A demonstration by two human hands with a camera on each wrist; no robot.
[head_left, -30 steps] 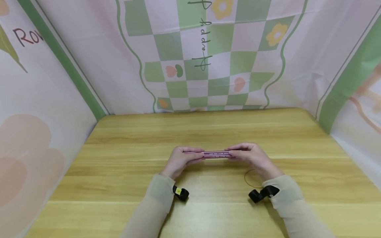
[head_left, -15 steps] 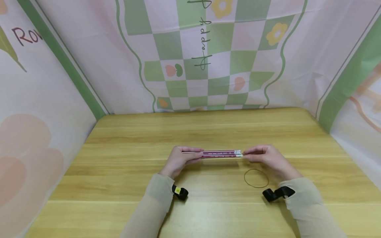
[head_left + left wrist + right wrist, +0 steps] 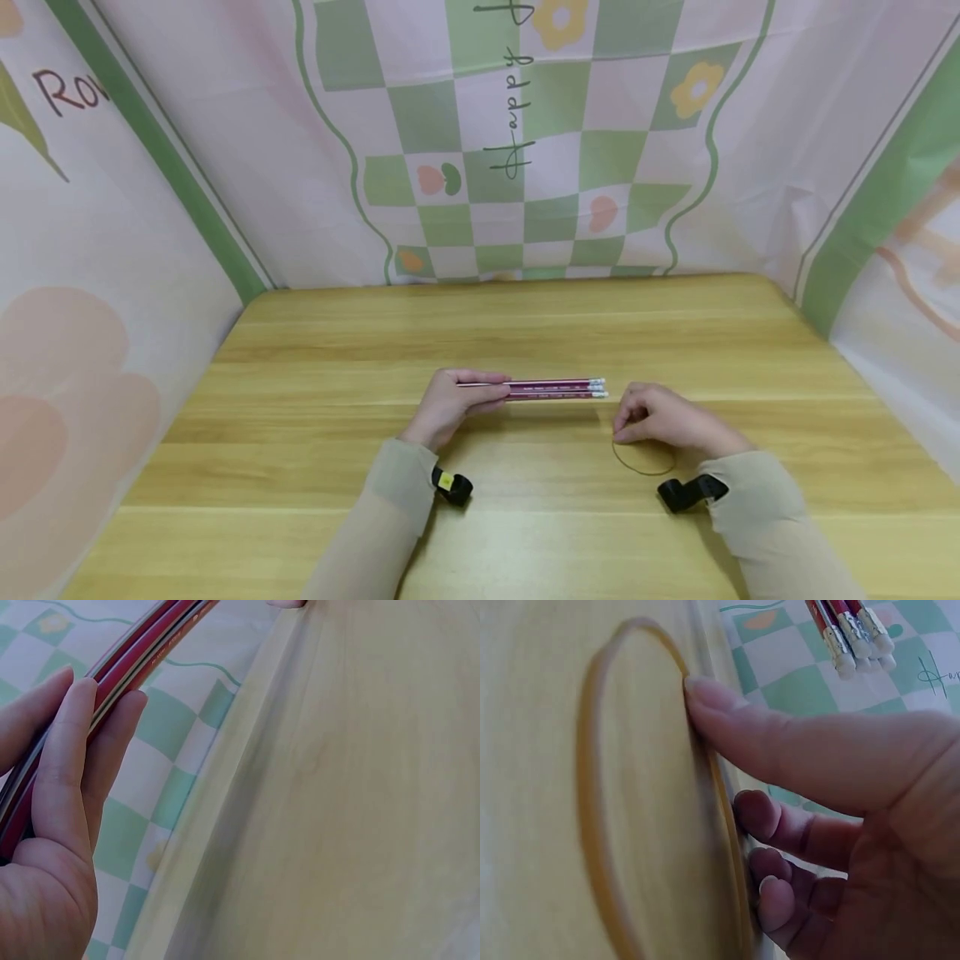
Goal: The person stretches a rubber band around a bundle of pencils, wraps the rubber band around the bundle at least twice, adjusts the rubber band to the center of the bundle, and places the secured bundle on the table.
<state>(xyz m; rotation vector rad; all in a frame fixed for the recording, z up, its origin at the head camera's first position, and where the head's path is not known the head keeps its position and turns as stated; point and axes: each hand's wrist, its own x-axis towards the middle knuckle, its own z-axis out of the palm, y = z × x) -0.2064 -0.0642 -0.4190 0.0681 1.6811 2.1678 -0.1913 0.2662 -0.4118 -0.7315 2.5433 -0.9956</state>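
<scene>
A bundle of several dark red pencils is held level above the table by my left hand, thumb on the near side. Their white erasers point right, free of any hand. In the left wrist view, straight fingers lie along the pencils. To the right of the erasers, my right hand pinches the far left edge of a thin tan rubber band. The right wrist view has the thumb tip on the band; the fingertip opposite the thumb is hidden.
The wooden table reaches back to a green and white checked cloth. Printed cloths hang at both sides. Black straps with small cameras sit on both wrists.
My right hand has left the pencils' eraser ends, moved right and then down toward me, and taken the rubber band's edge. The left hand keeps its hold, nearly still.
</scene>
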